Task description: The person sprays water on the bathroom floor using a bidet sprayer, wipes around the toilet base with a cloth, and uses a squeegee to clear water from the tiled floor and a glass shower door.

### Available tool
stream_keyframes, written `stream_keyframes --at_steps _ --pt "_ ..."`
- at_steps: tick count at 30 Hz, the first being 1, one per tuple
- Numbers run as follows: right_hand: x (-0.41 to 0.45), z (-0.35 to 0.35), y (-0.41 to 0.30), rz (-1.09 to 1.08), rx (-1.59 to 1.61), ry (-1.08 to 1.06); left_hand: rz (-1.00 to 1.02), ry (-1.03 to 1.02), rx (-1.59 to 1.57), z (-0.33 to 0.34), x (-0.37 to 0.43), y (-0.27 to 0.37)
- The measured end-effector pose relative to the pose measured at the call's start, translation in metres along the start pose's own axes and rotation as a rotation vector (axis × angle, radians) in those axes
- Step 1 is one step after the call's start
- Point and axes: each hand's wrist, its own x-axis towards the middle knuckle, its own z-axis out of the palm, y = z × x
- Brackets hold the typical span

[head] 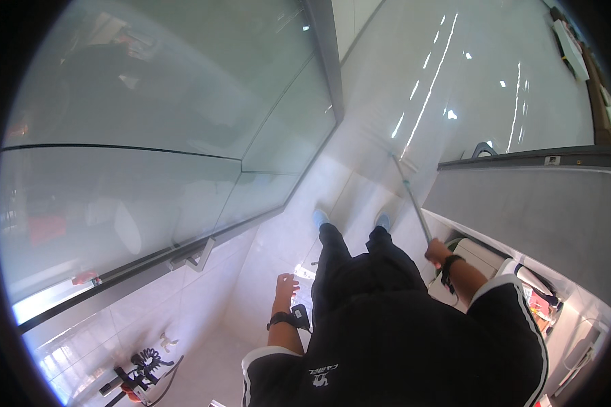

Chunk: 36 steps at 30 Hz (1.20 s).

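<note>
My right hand point(439, 253) is closed around a long thin pole point(415, 203), which slants forward and down to the floor. Its far end is blurred, so I cannot tell what kind of head it carries. Beside my left thigh, my left hand point(285, 288) hangs with loosely bent, separated fingers and nothing in it. A black strap with a small box point(298, 316) is on the left wrist, and a black band point(449, 268) circles the right. My light blue shoes point(322, 217) stand apart on pale floor tiles point(359, 196).
A grey-framed glass door point(280, 137) with a lever handle point(201, 257) is on my left. To the right stands a grey door point(519, 196) with a latch plate point(552, 161). Behind my right arm is a white bin-like container point(476, 254). A coiled black hose point(150, 360) hangs lower left.
</note>
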Motion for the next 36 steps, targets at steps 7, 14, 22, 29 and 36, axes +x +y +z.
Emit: stream_keyframes --at_steps 7,14,22,29,36 --pt "-0.055 0.019 0.006 0.06 -0.011 0.028 0.045 0.107 -0.344 -0.016 0.026 0.022" --pt "-0.069 0.004 -0.043 0.149 0.127 0.096 0.14 0.251 -0.515 -0.083 0.049 0.072" --pt "-0.027 0.006 -0.134 0.065 -0.002 0.225 0.168 0.072 -0.359 -0.123 0.066 0.085" --pt "-0.046 0.067 -0.144 0.069 -0.043 0.276 0.175 0.093 -0.131 -0.124 0.066 0.08" --pt "-0.085 0.066 -0.111 0.141 0.045 0.142 0.141 0.073 -0.123 -0.122 0.092 0.084"
